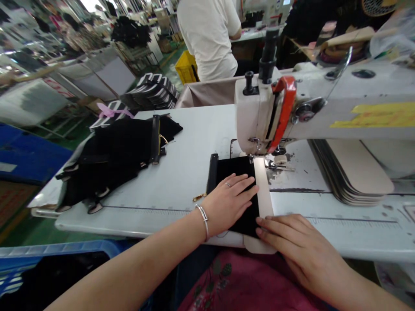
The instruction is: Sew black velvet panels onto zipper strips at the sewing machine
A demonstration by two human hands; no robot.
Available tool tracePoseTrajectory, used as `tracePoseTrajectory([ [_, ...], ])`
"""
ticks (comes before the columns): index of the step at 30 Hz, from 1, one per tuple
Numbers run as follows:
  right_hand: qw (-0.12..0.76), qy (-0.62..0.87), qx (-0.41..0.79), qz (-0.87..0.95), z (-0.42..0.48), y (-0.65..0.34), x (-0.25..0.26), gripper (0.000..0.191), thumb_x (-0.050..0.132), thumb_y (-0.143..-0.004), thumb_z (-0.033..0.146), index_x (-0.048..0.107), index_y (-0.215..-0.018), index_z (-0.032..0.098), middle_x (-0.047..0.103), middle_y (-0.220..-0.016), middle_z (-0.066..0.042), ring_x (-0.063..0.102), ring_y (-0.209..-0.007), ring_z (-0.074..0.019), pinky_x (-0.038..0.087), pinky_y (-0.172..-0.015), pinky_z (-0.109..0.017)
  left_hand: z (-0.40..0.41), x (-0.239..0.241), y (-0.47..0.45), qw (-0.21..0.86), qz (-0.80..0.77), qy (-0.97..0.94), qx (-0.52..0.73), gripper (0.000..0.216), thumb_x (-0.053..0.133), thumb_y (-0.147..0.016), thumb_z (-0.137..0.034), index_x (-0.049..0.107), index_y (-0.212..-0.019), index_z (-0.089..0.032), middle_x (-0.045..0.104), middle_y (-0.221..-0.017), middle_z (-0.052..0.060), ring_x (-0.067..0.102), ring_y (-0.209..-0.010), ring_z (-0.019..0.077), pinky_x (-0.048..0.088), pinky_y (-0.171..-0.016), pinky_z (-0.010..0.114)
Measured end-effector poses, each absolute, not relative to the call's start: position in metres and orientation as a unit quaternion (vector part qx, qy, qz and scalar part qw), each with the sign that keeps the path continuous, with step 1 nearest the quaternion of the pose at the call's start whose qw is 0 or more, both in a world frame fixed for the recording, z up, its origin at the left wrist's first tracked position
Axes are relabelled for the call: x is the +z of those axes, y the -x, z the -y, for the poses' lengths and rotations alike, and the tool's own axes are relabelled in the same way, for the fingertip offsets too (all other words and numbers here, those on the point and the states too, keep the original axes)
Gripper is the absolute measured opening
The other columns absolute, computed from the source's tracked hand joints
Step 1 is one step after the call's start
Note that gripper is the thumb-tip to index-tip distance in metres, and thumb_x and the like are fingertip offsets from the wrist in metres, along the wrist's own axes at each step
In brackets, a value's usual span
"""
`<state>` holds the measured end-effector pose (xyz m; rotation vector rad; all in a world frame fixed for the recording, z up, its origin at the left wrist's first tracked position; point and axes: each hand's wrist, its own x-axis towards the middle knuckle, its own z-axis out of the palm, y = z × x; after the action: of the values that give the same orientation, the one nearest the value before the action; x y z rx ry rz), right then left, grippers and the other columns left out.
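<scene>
My left hand (229, 199) lies flat with fingers stretched out on a black fabric piece (231, 169) on the white sewing table (191, 155). My right hand (292, 242) rests at the table's near edge, fingertips pressing the black fabric's lower corner and a long beige strip (263, 190). The strip runs along the fabric's right side up to the needle area of the sewing machine (259, 116). A black zipper edge (212, 172) borders the fabric on the left.
A heap of black fabric pieces (113, 160) lies at the table's left. Stacked beige strips (353, 177) sit under the machine arm at right. A person in a white shirt (209, 36) works behind. A blue bin (48, 268) stands at lower left.
</scene>
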<state>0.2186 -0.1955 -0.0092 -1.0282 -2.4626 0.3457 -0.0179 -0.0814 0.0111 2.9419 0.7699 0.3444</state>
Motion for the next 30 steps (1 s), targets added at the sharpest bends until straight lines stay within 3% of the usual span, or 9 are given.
tracePoseTrajectory([
  [10,0.224,0.388,0.134,0.884,0.178,-0.218,-0.007,0.052,0.042,-0.094,0.003,0.054,-0.142,0.019,0.058,-0.145,-0.006,0.054,-0.124,-0.0233,0.049,-0.096,-0.043,0.062,0.005,0.013,0.020,-0.263,-0.959,0.106,0.037,0.047,-0.104,-0.022,0.054,-0.141,-0.016,0.053,-0.150,0.010,0.045,-0.144,0.0265,0.037,-0.122,0.050],
  [20,0.205,0.410,0.111,0.882,0.158,-0.220,-0.011,0.058,0.047,-0.088,0.002,0.052,-0.144,0.019,0.055,-0.147,-0.010,0.054,-0.125,-0.0264,0.050,-0.098,-0.047,0.043,0.006,0.009,0.022,-0.263,-0.956,0.126,0.041,0.049,-0.099,-0.010,0.054,-0.140,-0.012,0.057,-0.140,0.017,0.048,-0.139,0.0267,0.040,-0.120,0.048],
  [25,0.232,0.419,0.104,0.872,0.159,-0.223,-0.016,0.049,0.048,-0.095,0.008,0.053,-0.142,0.021,0.059,-0.140,-0.011,0.054,-0.125,-0.0270,0.049,-0.101,-0.049,0.072,0.013,0.023,0.109,-0.218,-0.951,0.192,0.022,0.054,-0.102,-0.026,0.068,-0.116,-0.017,0.070,-0.120,0.008,0.064,-0.111,0.0206,0.054,-0.101,0.037],
  [30,0.257,0.426,0.100,0.862,0.162,-0.222,-0.013,0.036,0.048,-0.098,0.013,0.062,-0.131,0.021,0.065,-0.130,-0.010,0.060,-0.117,-0.0252,0.051,-0.098,-0.045,0.089,0.006,0.025,0.066,-0.186,-0.959,0.202,0.028,0.042,-0.106,-0.016,0.069,-0.114,-0.015,0.073,-0.115,0.009,0.066,-0.102,0.0169,0.056,-0.095,0.034],
])
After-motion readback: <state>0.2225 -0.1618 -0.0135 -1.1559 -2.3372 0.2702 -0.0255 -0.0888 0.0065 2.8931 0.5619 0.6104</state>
